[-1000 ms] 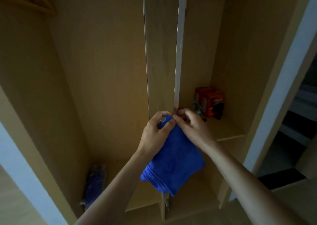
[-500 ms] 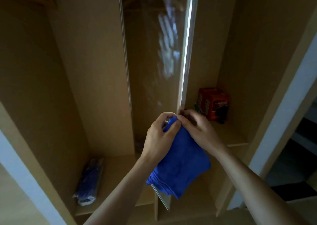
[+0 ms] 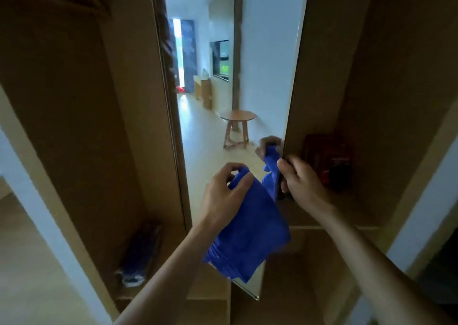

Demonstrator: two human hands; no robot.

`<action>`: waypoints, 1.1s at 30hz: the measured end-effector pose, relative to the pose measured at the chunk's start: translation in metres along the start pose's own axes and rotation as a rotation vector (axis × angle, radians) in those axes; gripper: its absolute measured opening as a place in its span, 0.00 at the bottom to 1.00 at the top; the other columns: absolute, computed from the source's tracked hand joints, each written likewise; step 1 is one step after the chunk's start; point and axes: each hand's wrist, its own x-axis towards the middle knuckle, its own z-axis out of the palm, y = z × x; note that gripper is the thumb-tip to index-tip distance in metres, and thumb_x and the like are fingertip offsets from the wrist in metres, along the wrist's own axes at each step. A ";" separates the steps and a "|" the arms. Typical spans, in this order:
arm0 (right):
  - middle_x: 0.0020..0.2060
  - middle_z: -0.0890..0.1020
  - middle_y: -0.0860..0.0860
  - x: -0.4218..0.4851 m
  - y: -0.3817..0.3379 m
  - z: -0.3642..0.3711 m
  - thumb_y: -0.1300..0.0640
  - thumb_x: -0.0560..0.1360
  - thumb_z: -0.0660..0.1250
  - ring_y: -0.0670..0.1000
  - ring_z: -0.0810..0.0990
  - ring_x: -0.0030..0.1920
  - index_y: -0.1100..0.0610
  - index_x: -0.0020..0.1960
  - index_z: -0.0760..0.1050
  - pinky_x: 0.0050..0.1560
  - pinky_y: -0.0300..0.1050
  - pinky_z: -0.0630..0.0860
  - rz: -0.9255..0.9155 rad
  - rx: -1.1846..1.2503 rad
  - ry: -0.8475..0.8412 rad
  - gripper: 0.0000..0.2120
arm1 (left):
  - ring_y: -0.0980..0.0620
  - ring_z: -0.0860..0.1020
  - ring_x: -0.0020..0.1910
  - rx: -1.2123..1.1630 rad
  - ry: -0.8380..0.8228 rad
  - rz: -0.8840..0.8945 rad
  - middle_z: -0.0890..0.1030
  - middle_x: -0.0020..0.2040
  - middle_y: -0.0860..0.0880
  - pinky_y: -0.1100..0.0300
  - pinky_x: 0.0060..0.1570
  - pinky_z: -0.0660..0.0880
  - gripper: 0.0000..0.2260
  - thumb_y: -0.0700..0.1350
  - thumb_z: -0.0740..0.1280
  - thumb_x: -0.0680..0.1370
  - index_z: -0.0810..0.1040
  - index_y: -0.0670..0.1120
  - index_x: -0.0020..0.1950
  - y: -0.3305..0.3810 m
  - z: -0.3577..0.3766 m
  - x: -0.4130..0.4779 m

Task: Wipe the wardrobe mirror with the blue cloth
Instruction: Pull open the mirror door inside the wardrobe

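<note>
Mirror (image 3: 223, 77) is a tall, narrow glass panel with a thin edge, standing upright in the middle of the wardrobe (image 3: 74, 101) between its two compartments. My right hand (image 3: 302, 183) grips its right edge, thumb on the front and fingers curled round behind. My left hand (image 3: 223, 193) pinches the top of the blue cloth (image 3: 250, 230), thumb and fingers closed tight on a bunched corner. I read the cloth as soft, fuzzy microfibre, folded in layers with stacked edges at the bottom; it hangs below the left hand, in front of the mirror's lower part. I cannot tell if it touches the glass. The glass is smooth and bright, reflecting a pale floor, white wall, a round wooden side table (image 3: 238, 126), and the cloth and fingers near the right edge. Wardrobe panels are matte, light-brown wood board. A red box (image 3: 329, 158) sits on the right shelf; a dark bundle (image 3: 141, 253) lies on the lower left shelf.
</note>
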 end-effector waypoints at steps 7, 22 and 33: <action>0.30 0.75 0.50 0.019 0.013 -0.005 0.50 0.85 0.55 0.47 0.74 0.32 0.54 0.49 0.74 0.36 0.41 0.68 0.054 0.013 0.063 0.13 | 0.58 0.80 0.42 0.067 0.152 -0.094 0.82 0.47 0.50 0.68 0.35 0.75 0.08 0.55 0.65 0.83 0.80 0.56 0.60 -0.014 -0.028 0.001; 0.38 0.70 0.40 0.056 0.028 0.005 0.46 0.85 0.51 0.50 0.73 0.48 0.52 0.63 0.76 0.48 0.44 0.67 0.140 -0.055 0.164 0.18 | 0.46 0.78 0.53 0.349 0.434 -0.190 0.77 0.57 0.51 0.47 0.54 0.78 0.18 0.58 0.65 0.81 0.73 0.54 0.68 -0.039 -0.114 0.038; 0.56 0.81 0.57 0.072 0.026 0.011 0.49 0.86 0.51 0.57 0.80 0.57 0.57 0.68 0.74 0.58 0.54 0.76 0.187 -0.091 0.243 0.20 | 0.48 0.76 0.48 0.377 0.450 -0.133 0.78 0.57 0.51 0.52 0.45 0.71 0.18 0.54 0.65 0.81 0.69 0.52 0.70 -0.057 -0.135 0.068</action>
